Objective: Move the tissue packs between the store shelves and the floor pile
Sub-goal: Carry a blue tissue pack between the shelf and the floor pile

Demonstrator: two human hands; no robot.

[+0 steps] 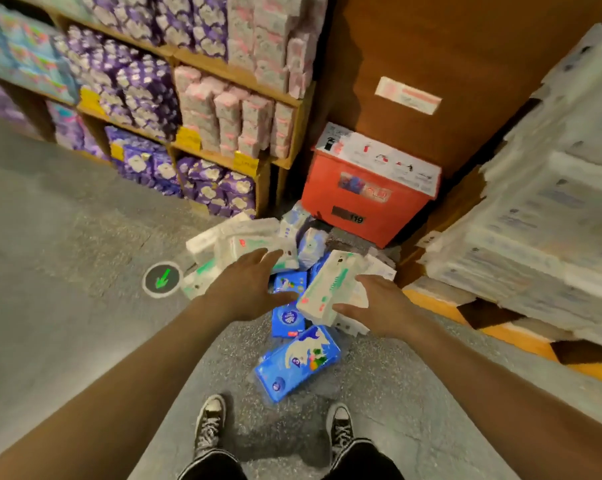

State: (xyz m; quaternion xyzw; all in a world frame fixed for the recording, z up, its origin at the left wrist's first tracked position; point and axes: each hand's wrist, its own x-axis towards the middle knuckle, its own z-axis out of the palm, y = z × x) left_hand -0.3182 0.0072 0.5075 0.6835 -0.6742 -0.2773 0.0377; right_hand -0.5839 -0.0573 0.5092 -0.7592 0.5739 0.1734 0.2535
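Seen from the head camera, the left hand [247, 289] hangs above the floor pile [244, 244]. Its fingers [263, 256] are straight, spread and hold nothing. Its thumb points toward the right hand and ends just beside the lower corner of a white pack with green print [329, 289].

The right hand [382, 306] holds that pack, with the thumb against its near end and the fingers [363, 279] wrapped round its far side. The pack sits tilted over the pile, between the two hands.

Under the left fingers lie more white packs in a jumble. Below and between both hands lie blue packs [289, 318]. The largest blue pack [298, 362] lies flat on the floor, nearer the person than either hand.

Beyond the left fingertips stand the store shelves [220, 160], filled with purple packs [137, 84] and pink packs [233, 112]. Beyond the right fingers a red box [358, 202] sits against a brown wall. To the right of the right hand rises a wrapped stack of pale packs [542, 209]. Left of the left hand, a round green arrow marker [162, 279] lies on the floor. Two black-and-white shoes [209, 424] stand nearest the person.
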